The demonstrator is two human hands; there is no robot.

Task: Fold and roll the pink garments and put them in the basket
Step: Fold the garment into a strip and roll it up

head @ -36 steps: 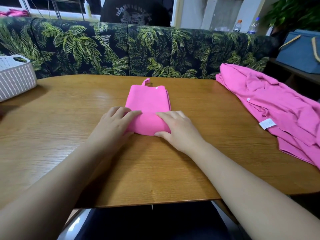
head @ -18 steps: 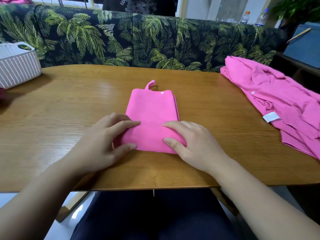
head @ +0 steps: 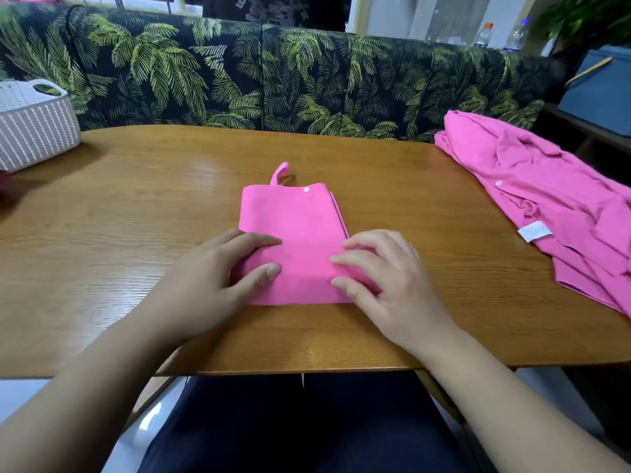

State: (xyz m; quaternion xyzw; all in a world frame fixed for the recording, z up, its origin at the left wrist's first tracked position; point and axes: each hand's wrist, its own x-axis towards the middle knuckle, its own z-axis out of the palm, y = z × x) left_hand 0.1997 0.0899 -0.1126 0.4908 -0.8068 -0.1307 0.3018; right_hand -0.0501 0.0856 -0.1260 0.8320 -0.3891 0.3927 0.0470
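Wooden table [head: 136, 213] carries a folded garment [head: 293, 227]; left hand [head: 218, 278] and right hand [head: 386, 278] press flat on its near end, fingers spread, gripping nothing.

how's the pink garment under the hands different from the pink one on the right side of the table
The folded garment is a neat flat rectangle; the loose garment lies spread and wrinkled. The folded garment sits mid-table under the left hand and right hand; the loose garment lies untouched, apparently hanging past the table's right edge. Both are pink with a white button.
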